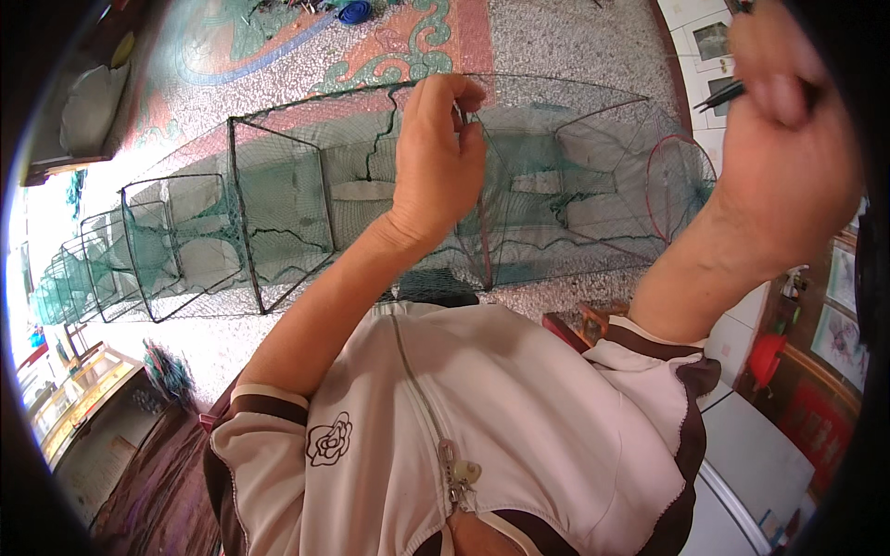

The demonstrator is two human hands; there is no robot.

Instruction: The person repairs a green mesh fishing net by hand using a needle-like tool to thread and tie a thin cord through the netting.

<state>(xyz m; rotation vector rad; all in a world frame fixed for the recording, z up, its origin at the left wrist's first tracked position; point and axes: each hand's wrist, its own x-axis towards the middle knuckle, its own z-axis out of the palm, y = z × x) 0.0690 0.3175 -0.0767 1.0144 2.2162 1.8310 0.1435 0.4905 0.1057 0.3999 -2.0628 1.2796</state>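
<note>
Green net (287, 176) at left hand (434, 153)

Likely home interior: decorative speckled floor (579, 51), brown wooden furniture (795, 372), maroon cloth (171, 491). Long green mesh net (278, 199) spread across floor, so doubles as work area.

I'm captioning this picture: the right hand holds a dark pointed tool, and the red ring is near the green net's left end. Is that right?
Not quite: in the head view, the red ring is near the right end of the green net, not the left. The right hand does hold a dark pointed tool.
</note>
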